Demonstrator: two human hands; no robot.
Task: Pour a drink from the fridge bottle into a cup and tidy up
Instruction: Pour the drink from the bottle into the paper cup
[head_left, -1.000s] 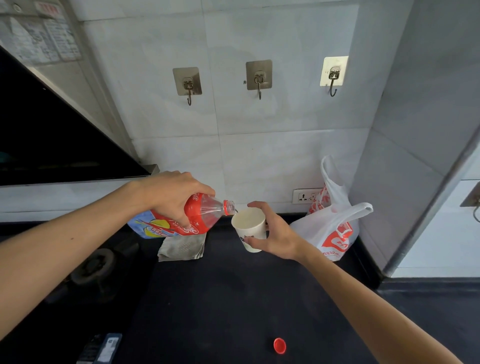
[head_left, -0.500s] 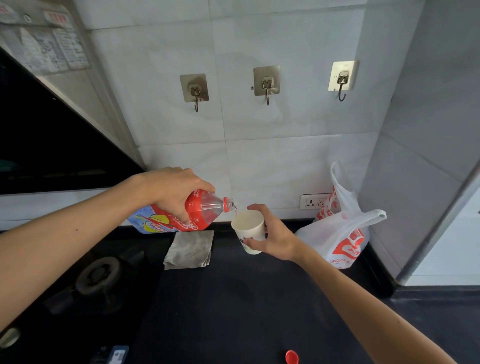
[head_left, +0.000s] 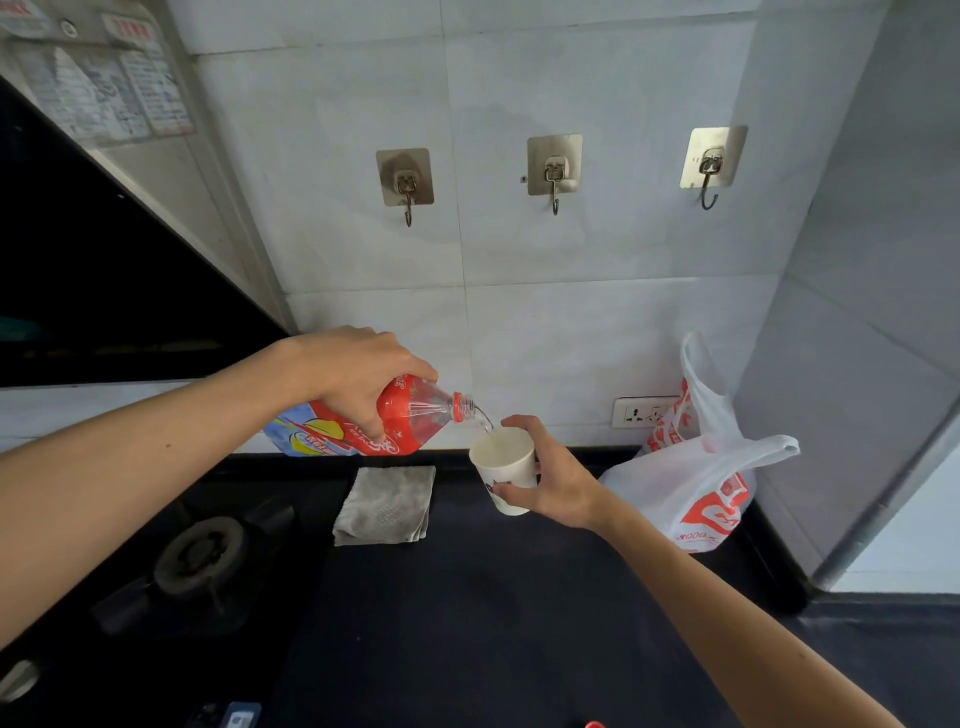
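My left hand (head_left: 358, 371) grips a clear plastic bottle (head_left: 415, 415) with a red label, tipped on its side with its open neck pointing right. A thin clear stream runs from the neck into a white paper cup (head_left: 506, 470). My right hand (head_left: 558, 480) holds that cup in the air just below the neck, fingers curled round its far side and thumb at the front. The bottle's red cap (head_left: 594, 724) lies on the black counter at the bottom edge, mostly cut off.
A folded grey cloth (head_left: 387, 504) lies on the black counter (head_left: 493, 623) under the bottle. A gas burner (head_left: 200, 556) sits to the left. A white and red plastic bag (head_left: 701, 488) stands in the right corner by a wall socket (head_left: 641, 413). Three hooks hang on the tiled wall.
The bottle has tipped a little further and a stream now falls into the cup. The view has tilted upward, so the red cap has slid to the bottom edge.
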